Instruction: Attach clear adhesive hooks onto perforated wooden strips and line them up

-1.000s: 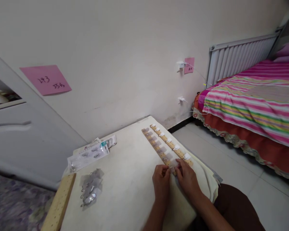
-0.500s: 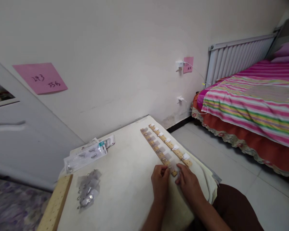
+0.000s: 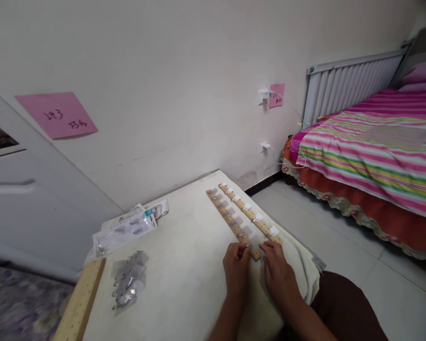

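Two long wooden strips lie side by side on a cream-covered table (image 3: 184, 270). The left strip (image 3: 230, 221) carries small clear packets, and the right strip (image 3: 248, 213) carries small white tags. My left hand (image 3: 236, 270) is closed in a pinch at the near end of the left strip, on something too small to make out. My right hand (image 3: 280, 274) rests beside it, fingers curled, fingertips touching a clear packet at the strips' near ends.
A pile of clear packets with metal hooks (image 3: 128, 282) and flat plastic packages (image 3: 126, 229) lie on the table's left. A pegged wooden board (image 3: 80, 303) runs along the left edge. A striped bed (image 3: 369, 151) and radiator (image 3: 351, 83) stand to the right.
Both hands stay at the near end of the strips with small finger shifts. The camera has drifted slightly, so the scene sits a little further left.
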Tool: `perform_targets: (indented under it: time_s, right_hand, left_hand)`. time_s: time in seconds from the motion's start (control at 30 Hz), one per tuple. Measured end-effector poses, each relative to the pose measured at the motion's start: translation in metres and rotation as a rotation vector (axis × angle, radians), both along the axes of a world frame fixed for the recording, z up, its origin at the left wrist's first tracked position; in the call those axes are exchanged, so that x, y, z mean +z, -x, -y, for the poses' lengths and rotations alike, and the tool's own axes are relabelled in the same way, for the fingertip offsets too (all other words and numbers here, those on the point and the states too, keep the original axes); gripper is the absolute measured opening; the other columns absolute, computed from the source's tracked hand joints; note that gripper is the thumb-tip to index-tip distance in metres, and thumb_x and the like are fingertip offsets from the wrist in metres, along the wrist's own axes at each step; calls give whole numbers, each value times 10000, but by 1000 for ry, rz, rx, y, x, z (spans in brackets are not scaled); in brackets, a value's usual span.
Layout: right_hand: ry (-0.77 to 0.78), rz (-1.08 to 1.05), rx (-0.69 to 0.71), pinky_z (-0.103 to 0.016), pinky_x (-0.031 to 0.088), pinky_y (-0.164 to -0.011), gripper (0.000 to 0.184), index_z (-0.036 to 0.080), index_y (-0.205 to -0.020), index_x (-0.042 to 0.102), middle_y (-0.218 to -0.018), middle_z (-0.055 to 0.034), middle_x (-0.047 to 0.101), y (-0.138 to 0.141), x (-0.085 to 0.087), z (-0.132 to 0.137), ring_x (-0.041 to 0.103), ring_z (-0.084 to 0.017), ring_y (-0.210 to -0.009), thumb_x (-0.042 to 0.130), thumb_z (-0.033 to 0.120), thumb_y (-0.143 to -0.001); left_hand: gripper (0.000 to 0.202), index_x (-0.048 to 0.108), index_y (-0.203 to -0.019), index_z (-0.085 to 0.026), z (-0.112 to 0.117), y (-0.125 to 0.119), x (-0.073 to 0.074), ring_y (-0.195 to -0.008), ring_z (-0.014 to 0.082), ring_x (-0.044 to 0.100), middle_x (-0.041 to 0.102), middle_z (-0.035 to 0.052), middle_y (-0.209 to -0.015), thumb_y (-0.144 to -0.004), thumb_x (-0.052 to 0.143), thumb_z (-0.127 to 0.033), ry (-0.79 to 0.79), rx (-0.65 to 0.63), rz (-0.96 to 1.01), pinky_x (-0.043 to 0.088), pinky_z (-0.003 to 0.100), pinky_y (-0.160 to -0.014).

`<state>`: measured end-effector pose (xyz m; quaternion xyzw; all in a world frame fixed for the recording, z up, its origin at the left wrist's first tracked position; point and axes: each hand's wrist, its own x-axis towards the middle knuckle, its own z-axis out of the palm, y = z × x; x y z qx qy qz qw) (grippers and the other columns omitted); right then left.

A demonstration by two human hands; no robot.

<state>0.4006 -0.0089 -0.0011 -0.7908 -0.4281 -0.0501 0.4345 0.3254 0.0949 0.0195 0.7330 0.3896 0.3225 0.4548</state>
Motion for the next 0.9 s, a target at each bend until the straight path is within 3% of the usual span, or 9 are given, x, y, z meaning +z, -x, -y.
perform_targets:
  time_s: [0.2, 0.33, 0.9]
  right_hand:
    - [-40, 1, 45, -323, 568, -788, 433, 201, -1183, 531, -1223, -116, 509, 3, 6, -1, 595, -203, -1057, 337, 52, -824]
    - [-91, 14, 113, -323, 534, -886, 460, 203, -1185, 546, -1209, -99, 543, 5, 7, -4, 580, -186, -1094, 341, 31, -810]
    - [-7, 17, 131, -321, 518, -913, 447, 179, -1173, 551, -1246, -111, 540, 8, 9, -5, 570, -187, -1123, 321, 35, -818]
  left_hand:
    - [100, 587, -760, -199, 1, 0, 2, -704, 145, 581, 609, -7, -733, -772, 549, -291, -19, 5, -22, 451, 274, -681]
    - [93, 586, -750, -200, 1, 1, 2, -685, 145, 577, 608, -10, -719, -764, 555, -287, -31, 6, -31, 447, 271, -662]
    - [94, 592, -771, -207, 1, 1, 1, -743, 158, 598, 631, 2, -773, -790, 515, -258, -81, -22, -72, 450, 289, -711]
